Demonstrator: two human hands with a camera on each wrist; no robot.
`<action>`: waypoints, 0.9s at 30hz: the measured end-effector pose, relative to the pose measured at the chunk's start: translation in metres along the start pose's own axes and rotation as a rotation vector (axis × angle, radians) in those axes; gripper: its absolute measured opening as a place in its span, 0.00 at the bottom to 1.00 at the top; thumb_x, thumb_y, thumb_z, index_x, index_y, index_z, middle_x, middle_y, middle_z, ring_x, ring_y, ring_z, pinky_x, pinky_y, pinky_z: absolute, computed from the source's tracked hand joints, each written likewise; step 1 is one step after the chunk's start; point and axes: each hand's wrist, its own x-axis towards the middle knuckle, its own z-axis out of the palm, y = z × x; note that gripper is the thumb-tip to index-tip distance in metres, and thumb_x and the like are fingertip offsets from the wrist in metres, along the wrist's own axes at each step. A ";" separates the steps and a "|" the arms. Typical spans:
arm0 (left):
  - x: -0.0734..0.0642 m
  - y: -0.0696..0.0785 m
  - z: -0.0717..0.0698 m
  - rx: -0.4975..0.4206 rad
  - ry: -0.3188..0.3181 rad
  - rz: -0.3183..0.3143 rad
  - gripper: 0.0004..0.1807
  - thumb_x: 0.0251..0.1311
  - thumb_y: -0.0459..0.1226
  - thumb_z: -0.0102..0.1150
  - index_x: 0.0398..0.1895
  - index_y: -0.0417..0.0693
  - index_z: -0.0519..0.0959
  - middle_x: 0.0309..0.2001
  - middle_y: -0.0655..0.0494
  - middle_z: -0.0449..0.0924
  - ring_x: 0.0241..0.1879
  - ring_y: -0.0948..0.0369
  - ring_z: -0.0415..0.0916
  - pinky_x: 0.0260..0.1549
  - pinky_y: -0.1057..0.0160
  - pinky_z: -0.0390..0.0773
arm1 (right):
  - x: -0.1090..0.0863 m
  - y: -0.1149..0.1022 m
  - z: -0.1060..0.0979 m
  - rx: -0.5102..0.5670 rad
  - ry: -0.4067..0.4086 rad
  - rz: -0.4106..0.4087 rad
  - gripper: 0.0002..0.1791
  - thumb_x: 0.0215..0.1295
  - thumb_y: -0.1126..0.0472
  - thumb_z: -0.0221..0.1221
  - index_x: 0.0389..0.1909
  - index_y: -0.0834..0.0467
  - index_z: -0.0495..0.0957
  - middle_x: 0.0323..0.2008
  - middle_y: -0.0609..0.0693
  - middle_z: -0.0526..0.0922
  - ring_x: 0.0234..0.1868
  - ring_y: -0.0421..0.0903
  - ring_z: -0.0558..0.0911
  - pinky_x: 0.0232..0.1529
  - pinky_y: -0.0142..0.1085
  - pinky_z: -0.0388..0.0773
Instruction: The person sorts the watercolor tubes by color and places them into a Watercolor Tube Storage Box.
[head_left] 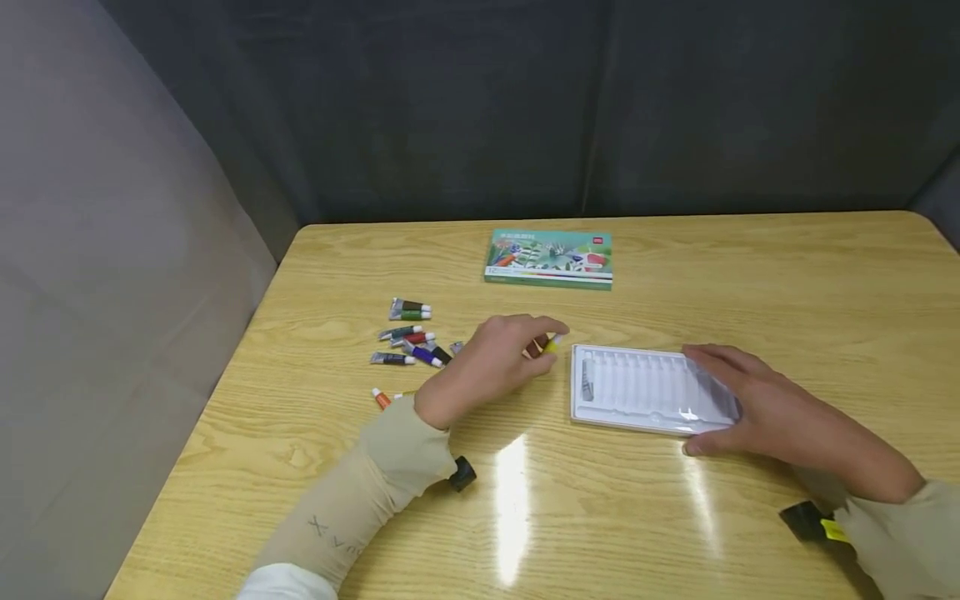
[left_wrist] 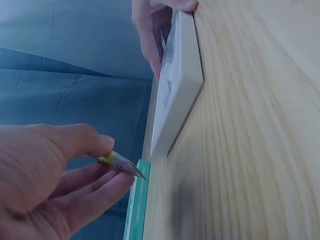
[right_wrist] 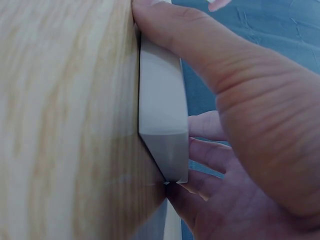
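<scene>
Pinching a yellow tube (head_left: 552, 344) between left hand (head_left: 497, 357) thumb and fingers, just off the left end of the white tray (head_left: 641, 383), seemingly leaving the silver end exposed for easy turning. Gripping the tray's right end across both long edges with the right hand (head_left: 757, 406), likely steadying against sliding. Allotting the left side to loose tubes (head_left: 416, 338), probably for reach, and the back to a green box (head_left: 548, 260), probably out of the way.

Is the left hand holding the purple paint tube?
No, the left hand pinches a yellow tube, while the purple tube lies among other tubes.
</scene>
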 end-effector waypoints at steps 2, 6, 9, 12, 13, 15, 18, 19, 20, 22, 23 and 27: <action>0.005 0.004 0.003 -0.011 0.013 0.014 0.20 0.72 0.39 0.60 0.65 0.50 0.81 0.50 0.55 0.89 0.44 0.64 0.85 0.44 0.66 0.82 | 0.000 -0.001 0.000 0.004 0.003 -0.002 0.71 0.42 0.28 0.75 0.80 0.60 0.56 0.74 0.66 0.61 0.71 0.66 0.66 0.61 0.63 0.71; 0.013 0.012 0.007 -0.040 0.022 0.021 0.20 0.72 0.39 0.61 0.65 0.48 0.81 0.49 0.55 0.89 0.43 0.65 0.83 0.43 0.70 0.79 | -0.001 -0.003 0.001 0.009 0.001 0.001 0.71 0.41 0.27 0.75 0.80 0.60 0.56 0.74 0.65 0.61 0.71 0.66 0.66 0.62 0.63 0.71; 0.018 0.018 0.010 -0.055 0.022 0.009 0.21 0.71 0.40 0.62 0.65 0.47 0.80 0.48 0.56 0.88 0.43 0.66 0.83 0.41 0.73 0.78 | -0.001 -0.005 0.001 0.006 0.000 0.003 0.71 0.41 0.27 0.75 0.80 0.60 0.56 0.74 0.66 0.61 0.71 0.67 0.66 0.62 0.64 0.71; 0.023 0.023 0.014 -0.079 0.028 -0.013 0.22 0.71 0.41 0.63 0.65 0.45 0.80 0.46 0.56 0.88 0.43 0.67 0.83 0.40 0.75 0.77 | -0.002 -0.006 0.001 0.003 0.000 0.006 0.70 0.42 0.26 0.75 0.80 0.60 0.56 0.74 0.66 0.62 0.71 0.67 0.66 0.62 0.64 0.71; 0.024 0.025 0.016 -0.083 0.028 -0.020 0.22 0.70 0.41 0.63 0.65 0.45 0.80 0.46 0.56 0.88 0.42 0.67 0.82 0.40 0.76 0.76 | -0.001 -0.006 0.001 0.002 -0.001 0.007 0.70 0.42 0.26 0.75 0.80 0.60 0.56 0.75 0.66 0.62 0.71 0.67 0.66 0.62 0.64 0.71; 0.027 0.028 0.020 -0.085 0.027 -0.032 0.22 0.70 0.41 0.64 0.64 0.44 0.81 0.44 0.56 0.88 0.41 0.68 0.81 0.39 0.77 0.75 | -0.001 -0.007 0.001 0.003 -0.003 0.009 0.70 0.42 0.26 0.74 0.80 0.60 0.56 0.75 0.65 0.61 0.71 0.67 0.66 0.62 0.65 0.72; 0.030 0.032 0.025 -0.081 0.023 -0.039 0.22 0.70 0.41 0.64 0.63 0.43 0.81 0.41 0.57 0.87 0.39 0.69 0.79 0.37 0.78 0.73 | -0.002 -0.008 0.001 0.006 -0.006 0.013 0.71 0.42 0.26 0.74 0.80 0.60 0.56 0.75 0.65 0.61 0.71 0.67 0.66 0.62 0.65 0.71; 0.031 0.033 0.027 -0.077 0.021 -0.040 0.21 0.70 0.41 0.64 0.63 0.43 0.82 0.40 0.57 0.86 0.38 0.69 0.78 0.36 0.78 0.72 | -0.002 -0.009 0.001 0.007 -0.010 0.015 0.71 0.42 0.26 0.74 0.80 0.60 0.56 0.75 0.66 0.61 0.71 0.67 0.66 0.62 0.65 0.71; 0.031 0.034 0.028 -0.078 0.021 -0.039 0.21 0.70 0.42 0.64 0.62 0.43 0.82 0.40 0.57 0.86 0.37 0.69 0.77 0.36 0.78 0.71 | -0.002 -0.009 0.001 0.009 -0.011 0.016 0.71 0.42 0.26 0.74 0.80 0.60 0.56 0.75 0.66 0.61 0.71 0.67 0.65 0.62 0.65 0.71; 0.031 0.035 0.031 -0.076 0.020 -0.043 0.21 0.70 0.42 0.65 0.62 0.42 0.82 0.38 0.58 0.85 0.36 0.69 0.76 0.35 0.78 0.70 | -0.002 -0.010 0.002 0.013 -0.016 0.019 0.71 0.42 0.25 0.74 0.81 0.60 0.56 0.75 0.66 0.61 0.71 0.66 0.65 0.62 0.65 0.71; 0.031 0.036 0.033 -0.074 0.021 -0.046 0.21 0.69 0.42 0.65 0.62 0.42 0.82 0.38 0.58 0.84 0.35 0.68 0.75 0.34 0.78 0.69 | -0.002 -0.010 0.002 0.014 -0.018 0.020 0.71 0.42 0.25 0.74 0.81 0.59 0.55 0.75 0.66 0.60 0.71 0.66 0.65 0.62 0.65 0.71; 0.030 0.037 0.037 -0.052 0.023 -0.064 0.21 0.68 0.42 0.66 0.60 0.42 0.83 0.34 0.59 0.81 0.32 0.68 0.72 0.31 0.78 0.67 | -0.003 -0.012 0.002 0.018 -0.024 0.021 0.71 0.42 0.25 0.73 0.81 0.59 0.55 0.76 0.65 0.60 0.72 0.66 0.65 0.63 0.65 0.71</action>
